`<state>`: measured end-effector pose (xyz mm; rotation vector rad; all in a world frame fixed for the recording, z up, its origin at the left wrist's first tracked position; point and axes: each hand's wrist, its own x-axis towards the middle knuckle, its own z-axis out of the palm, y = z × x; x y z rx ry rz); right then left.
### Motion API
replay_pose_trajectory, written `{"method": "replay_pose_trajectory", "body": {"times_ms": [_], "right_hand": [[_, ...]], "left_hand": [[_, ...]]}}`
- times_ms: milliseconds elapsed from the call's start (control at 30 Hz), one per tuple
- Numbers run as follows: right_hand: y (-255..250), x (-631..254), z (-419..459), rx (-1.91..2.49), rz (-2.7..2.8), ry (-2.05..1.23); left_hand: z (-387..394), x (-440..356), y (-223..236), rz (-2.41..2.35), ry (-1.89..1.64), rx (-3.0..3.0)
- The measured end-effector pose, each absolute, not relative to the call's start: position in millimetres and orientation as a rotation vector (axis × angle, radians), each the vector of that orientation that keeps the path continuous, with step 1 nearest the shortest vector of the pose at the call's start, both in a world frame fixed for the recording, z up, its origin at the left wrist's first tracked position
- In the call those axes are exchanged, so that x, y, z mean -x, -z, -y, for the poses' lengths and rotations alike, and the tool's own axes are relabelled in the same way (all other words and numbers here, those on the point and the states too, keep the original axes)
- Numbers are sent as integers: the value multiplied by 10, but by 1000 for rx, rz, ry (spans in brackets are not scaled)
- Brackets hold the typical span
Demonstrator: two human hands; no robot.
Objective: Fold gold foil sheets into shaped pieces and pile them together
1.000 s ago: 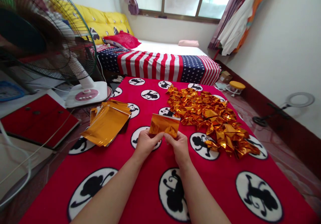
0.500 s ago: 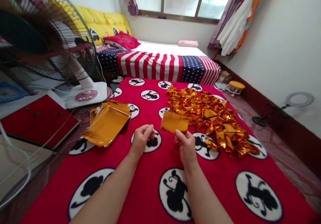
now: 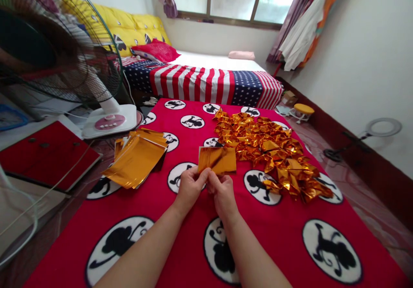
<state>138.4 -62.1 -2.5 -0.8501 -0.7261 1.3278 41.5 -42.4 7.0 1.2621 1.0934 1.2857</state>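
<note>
A sheet of gold foil paper (image 3: 219,159), small and oblong, is held up over the red cloth. My left hand (image 3: 191,188) pinches its lower left edge. Beside it, my right hand (image 3: 222,192) grips the lower edge near the middle, the two thumbs almost touching. To the left lies a loose stack of larger gold foil sheets (image 3: 137,156). A spread of folded gold foil pieces (image 3: 271,148) covers the right side of the cloth. The fingers behind the sheet are partly hidden.
The red cloth (image 3: 174,253) with monkey prints covers the table. An electric fan (image 3: 109,118) stands at the left beside a red panel (image 3: 48,154). Beyond are a bed (image 3: 193,81), a small yellow stool (image 3: 303,109) and a ring-shaped stand (image 3: 383,126) at the right.
My left hand has moved right and taken hold of the foil sheet. My right hand has carried the sheet slightly left, so both hands now meet at its lower edge.
</note>
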Motion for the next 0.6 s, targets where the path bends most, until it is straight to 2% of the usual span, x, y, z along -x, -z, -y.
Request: {"method": "replay_pose_trajectory", "body": {"times_ms": [300,600], "right_hand": [[-17,-1439,606,836,619,-1263],[-70,-1697,576,796,503,-1190]], "left_hand": [[413,-365,-44,-1077,-1194,-1365],[374,-309,-21,-1161,-1250,-1341]]}}
